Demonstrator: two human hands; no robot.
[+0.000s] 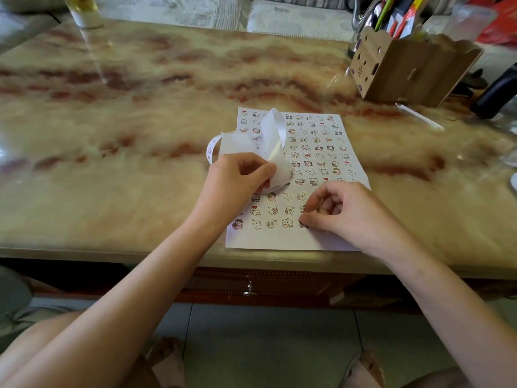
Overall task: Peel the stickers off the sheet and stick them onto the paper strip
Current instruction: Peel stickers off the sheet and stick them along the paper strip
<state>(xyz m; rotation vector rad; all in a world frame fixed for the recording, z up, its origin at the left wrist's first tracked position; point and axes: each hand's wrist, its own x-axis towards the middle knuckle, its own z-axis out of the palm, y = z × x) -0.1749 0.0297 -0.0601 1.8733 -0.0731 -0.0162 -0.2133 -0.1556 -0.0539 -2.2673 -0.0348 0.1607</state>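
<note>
A white sticker sheet (316, 147) with rows of small cartoon animal stickers lies flat near the table's front edge. My left hand (237, 177) pinches a curling white paper strip (272, 135) that loops up over the sheet's upper left part; a few stickers show on the strip's left end. My right hand (338, 211) rests on the sheet's lower right area, thumb and forefinger pinched at a small sticker (303, 224) in the bottom row. Whether that sticker has lifted off the sheet is unclear.
The marble-patterned table (140, 121) runs wide to the left. A cardboard pen holder (405, 71) with pens stands at the back right, a dark object (495, 93) beside it. A clear bottle (84, 9) stands back left. A thin clear wrapper (419, 116) lies right of the sheet.
</note>
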